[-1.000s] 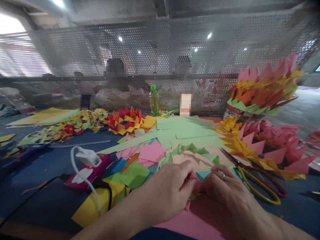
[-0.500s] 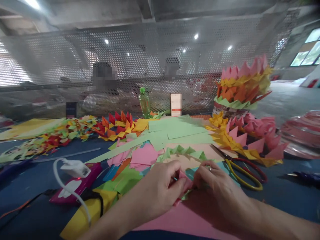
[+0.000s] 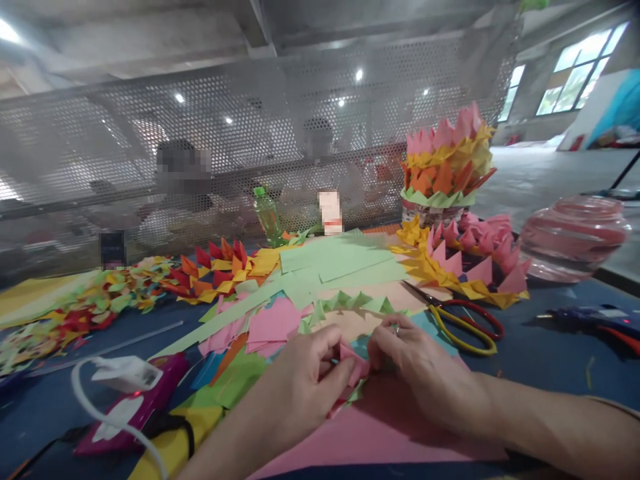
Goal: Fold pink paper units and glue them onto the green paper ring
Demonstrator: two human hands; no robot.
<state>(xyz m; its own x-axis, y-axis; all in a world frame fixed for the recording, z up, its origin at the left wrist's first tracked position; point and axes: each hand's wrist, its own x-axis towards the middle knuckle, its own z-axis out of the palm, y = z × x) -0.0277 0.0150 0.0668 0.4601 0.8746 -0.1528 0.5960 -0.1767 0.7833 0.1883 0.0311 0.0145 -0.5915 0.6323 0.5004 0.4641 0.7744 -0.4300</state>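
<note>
Between thumb and fingers, my left hand (image 3: 315, 373) pinches a small folded piece of pink paper (image 3: 356, 365). My right hand (image 3: 413, 367), a ring on one finger, is curled at the right edge of that piece; its fingertips are partly hidden, and it seems to grip the same paper. Beneath both hands lies a large pink sheet (image 3: 390, 433). Just beyond them is a curved row of folded green paper points (image 3: 345, 303). A stack of pink paper squares (image 3: 275, 323) lies left of my left hand. Scissors (image 3: 463, 327) with yellow and red handles rest beyond my right hand.
A magenta power strip (image 3: 165, 373) with a white charger sits at left. Green sheets (image 3: 345, 260) cover the middle. Paper-point rings (image 3: 470, 273), a layered paper flower (image 3: 447, 163) and a glue gun (image 3: 600, 319) are at right. A green-capped bottle (image 3: 269, 219) stands at back.
The view has turned to the right and tilted, so the table's things appear further left. Both hands stay at the folded pink paper, with little change in their grip.
</note>
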